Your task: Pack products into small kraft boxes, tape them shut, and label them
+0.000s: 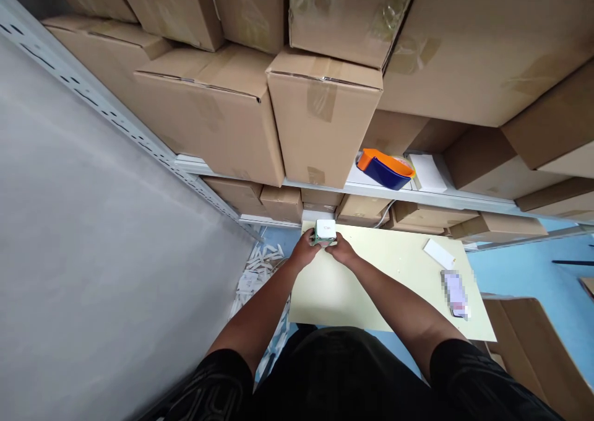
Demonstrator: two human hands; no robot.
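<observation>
Both my hands hold a small box with a white top and some green on its near side, over the far left part of a pale yellow table. My left hand grips its left side, and my right hand grips the right side. The fingers curl round the box and are partly hidden. What the green part is cannot be made out at this size.
A shelf of cardboard boxes rises behind the table. An orange and blue tape dispenser sits on it. A white slim box and a blurred phone lie at right. White pieces litter the floor at left.
</observation>
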